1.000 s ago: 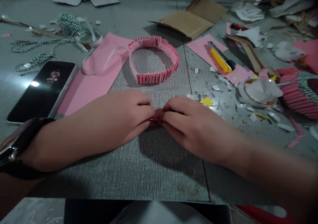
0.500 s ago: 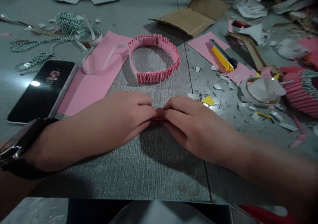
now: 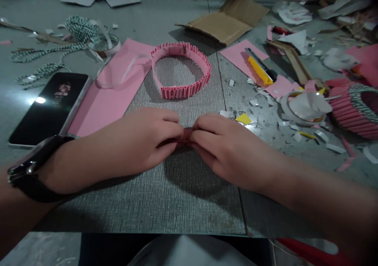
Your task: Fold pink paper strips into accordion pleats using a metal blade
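Observation:
Between my two hands, a small piece of dark pink paper (image 3: 186,135) shows above the grey table. My left hand (image 3: 147,138) has its fingers closed on one end of it. The other end is pinched by my right hand (image 3: 224,146), and the fingertips of both hands nearly meet. Much of the paper is hidden under the fingers. Just beyond the hands lies a ring (image 3: 184,92) edged with short pink paper rolls. Left of that ring, a long pink sheet (image 3: 109,100) lies flat beside my left forearm.
A phone (image 3: 50,108) lies at the left, below green-and-white cord (image 3: 81,28). Brown cardboard (image 3: 227,24) sits at the back. To the right are a yellow cutter (image 3: 260,70), a tape roll (image 3: 304,108), paper scraps and a pink rolled-paper object (image 3: 351,108).
The view has shifted slightly, so the things at the right appear a little further left. Both hands keep their hold, and slightly more of the pink paper shows between them.

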The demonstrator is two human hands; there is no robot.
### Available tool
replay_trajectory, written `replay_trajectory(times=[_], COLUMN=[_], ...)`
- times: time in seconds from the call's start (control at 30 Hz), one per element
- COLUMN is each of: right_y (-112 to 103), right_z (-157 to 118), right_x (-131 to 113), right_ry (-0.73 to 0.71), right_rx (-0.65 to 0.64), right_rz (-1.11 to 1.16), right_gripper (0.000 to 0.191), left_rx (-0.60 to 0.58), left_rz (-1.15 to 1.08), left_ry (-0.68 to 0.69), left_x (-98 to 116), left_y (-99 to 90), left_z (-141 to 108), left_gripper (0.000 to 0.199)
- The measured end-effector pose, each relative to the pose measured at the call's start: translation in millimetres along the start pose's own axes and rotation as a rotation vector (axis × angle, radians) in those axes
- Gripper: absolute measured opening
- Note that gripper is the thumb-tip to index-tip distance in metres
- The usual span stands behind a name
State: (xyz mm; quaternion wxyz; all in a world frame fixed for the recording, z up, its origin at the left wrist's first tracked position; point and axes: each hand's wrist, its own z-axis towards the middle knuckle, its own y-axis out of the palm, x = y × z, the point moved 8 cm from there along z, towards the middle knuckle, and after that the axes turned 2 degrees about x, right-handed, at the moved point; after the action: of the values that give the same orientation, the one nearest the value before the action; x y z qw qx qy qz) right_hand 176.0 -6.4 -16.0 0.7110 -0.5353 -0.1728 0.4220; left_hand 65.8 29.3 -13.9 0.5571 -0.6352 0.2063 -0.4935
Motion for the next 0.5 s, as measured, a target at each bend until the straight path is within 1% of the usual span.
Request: replay_trajectory(times=[0.13, 0.27, 0.4, 0.5], right_y=[1.0, 1.1, 1.4, 1.5], right_z=[-2.4, -3.1, -1.6, -0.8], right_x=[-3.3, -2.0, 0.8, 3.1], right_ry=[-0.038, -0.025, 0.007, 0.04], right_rx=[-0.036, -0.014, 0.004, 0.007], right_rz=[-0.058, -0.046, -0.008, 0.025], right_gripper=[0.024, 0.027, 0.028, 0.027], left_rx=[-0.001, -0.018, -0.012, -0.011], left_rz=[0.007, 0.05, 0.08, 0.087], left_ry=[-0.022, -0.026, 0.002, 0.019], left_x=[-0.5, -1.0, 1.0, 2.0], left_y=[0.2, 3.3, 4.3, 4.4], left_z=[-0.1, -2.0, -4.2, -4.7], left_gripper=[0.025, 0.023, 0.017, 0.017])
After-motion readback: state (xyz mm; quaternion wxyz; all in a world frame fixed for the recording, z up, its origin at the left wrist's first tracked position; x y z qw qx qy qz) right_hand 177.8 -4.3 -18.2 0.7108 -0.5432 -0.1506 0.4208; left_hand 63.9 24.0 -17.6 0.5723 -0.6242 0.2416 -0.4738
